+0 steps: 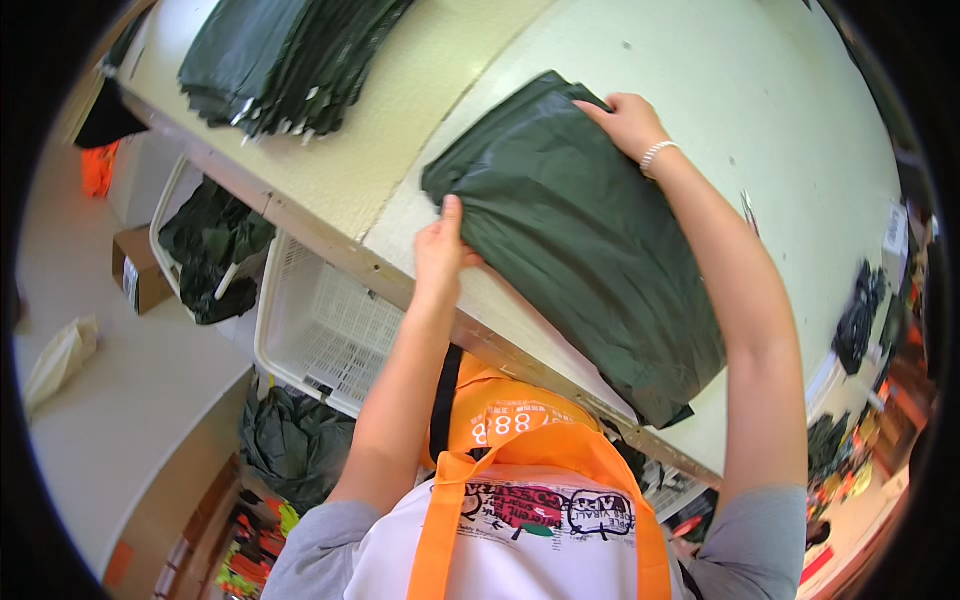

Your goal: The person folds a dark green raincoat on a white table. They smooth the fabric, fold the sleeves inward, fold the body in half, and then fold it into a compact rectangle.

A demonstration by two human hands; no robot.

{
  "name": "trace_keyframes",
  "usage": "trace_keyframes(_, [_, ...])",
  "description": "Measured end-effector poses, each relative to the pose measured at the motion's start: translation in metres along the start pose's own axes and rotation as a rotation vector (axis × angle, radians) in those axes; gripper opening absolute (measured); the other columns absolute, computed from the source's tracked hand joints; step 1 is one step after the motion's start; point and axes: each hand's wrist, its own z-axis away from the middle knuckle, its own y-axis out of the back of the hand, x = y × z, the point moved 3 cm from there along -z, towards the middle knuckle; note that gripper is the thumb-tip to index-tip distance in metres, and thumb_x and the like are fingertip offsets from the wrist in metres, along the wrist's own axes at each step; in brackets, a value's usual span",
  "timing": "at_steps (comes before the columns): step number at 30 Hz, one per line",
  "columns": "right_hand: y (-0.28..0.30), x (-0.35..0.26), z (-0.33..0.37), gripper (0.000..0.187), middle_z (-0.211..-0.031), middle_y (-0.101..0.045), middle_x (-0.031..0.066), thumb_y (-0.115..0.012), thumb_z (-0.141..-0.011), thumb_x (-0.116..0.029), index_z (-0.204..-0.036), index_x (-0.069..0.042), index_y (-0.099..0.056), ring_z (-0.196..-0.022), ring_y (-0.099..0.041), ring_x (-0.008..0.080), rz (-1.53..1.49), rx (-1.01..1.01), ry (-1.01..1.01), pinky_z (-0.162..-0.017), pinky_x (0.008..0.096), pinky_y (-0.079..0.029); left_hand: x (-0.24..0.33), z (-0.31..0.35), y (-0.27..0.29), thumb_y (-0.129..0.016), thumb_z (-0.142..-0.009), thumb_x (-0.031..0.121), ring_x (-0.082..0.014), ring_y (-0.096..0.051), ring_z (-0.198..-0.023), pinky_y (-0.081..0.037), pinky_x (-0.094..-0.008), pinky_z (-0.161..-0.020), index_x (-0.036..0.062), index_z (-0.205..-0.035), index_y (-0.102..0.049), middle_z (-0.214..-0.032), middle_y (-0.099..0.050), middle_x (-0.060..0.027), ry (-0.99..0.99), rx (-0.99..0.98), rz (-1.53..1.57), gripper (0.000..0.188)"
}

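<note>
A dark green folded fabric piece [575,235] lies flat on the pale worktable [740,90], reaching to the table's near edge. My left hand [440,250] pinches its near left edge, thumb on top. My right hand [628,122], with a beaded bracelet at the wrist, presses on the far corner of the same piece. An orange bag strap and apron hang at my chest below.
A stack of several dark green folded pieces [285,60] lies at the table's far left. Under the table edge sit a white plastic basket [320,330] and a bin with dark green fabric [210,245]. A cardboard box [138,268] stands on the floor at left.
</note>
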Motion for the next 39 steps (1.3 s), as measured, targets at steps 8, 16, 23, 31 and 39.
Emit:
trace_keyframes(8, [-0.015,-0.037,0.068,0.039,-0.142,-0.043,0.0079,-0.055,-0.090,-0.032,-0.126,-0.019,-0.054,-0.133,-0.036,0.0290,0.295,0.556,0.537,-0.107,0.0535,-0.028,0.069,0.055,-0.078,-0.063,-0.087,0.023,-0.0284,-0.047,-0.125,-0.028,-0.0429,-0.107,0.0054,-0.122,-0.052,-0.132,-0.052,-0.0101,-1.387,-0.217,-1.142,0.041])
trace_keyframes(16, [0.014,0.050,0.106,0.028,-0.119,-0.060,0.0146,-0.061,-0.089,-0.018,-0.114,-0.006,-0.062,-0.117,-0.053,0.0313,-0.370,0.760,0.500,-0.101,0.0368,-0.039,0.027,-0.029,-0.107,-0.046,-0.092,0.050,-0.0278,-0.022,-0.142,-0.014,-0.0501,-0.113,0.0063,-0.145,-0.030,-0.152,-0.028,-0.0097,-1.430,-0.126,-1.610,0.071])
trace_keyframes(23, [-0.076,0.252,0.380,0.053,-0.109,-0.058,0.0155,-0.060,-0.091,-0.037,-0.121,0.005,-0.049,-0.103,-0.055,0.0218,-0.785,0.735,-0.845,-0.093,0.0333,-0.043,0.021,-0.029,-0.106,-0.046,-0.092,0.050,-0.0295,-0.020,-0.142,-0.012,-0.0517,-0.113,0.0059,-0.146,-0.026,-0.153,-0.025,-0.0105,-1.460,-0.117,-1.627,0.073])
trace_keyframes(31, [-0.107,0.230,0.390,0.057,-0.107,-0.062,0.0190,-0.067,-0.086,-0.038,-0.117,0.007,-0.049,-0.097,-0.059,0.0237,-0.798,0.853,-0.708,-0.087,0.0325,-0.045,0.019,-0.020,-0.098,-0.048,-0.090,0.053,-0.0317,-0.021,-0.141,-0.014,-0.0527,-0.112,0.0042,-0.145,-0.028,-0.152,-0.026,-0.0130,-1.433,-0.113,-1.714,0.076])
trace_keyframes(39, [-0.100,0.274,0.401,0.062,-0.112,-0.060,0.0240,-0.061,-0.089,-0.044,-0.124,0.004,-0.044,-0.105,-0.058,0.0320,-0.655,0.803,-0.763,-0.092,0.0360,-0.044,-0.071,0.176,-0.227,-0.055,-0.084,0.055,-0.0372,-0.019,-0.140,-0.012,-0.0571,-0.111,0.0165,-0.146,-0.032,-0.152,-0.024,-0.0152,-1.510,-0.651,-1.376,0.076])
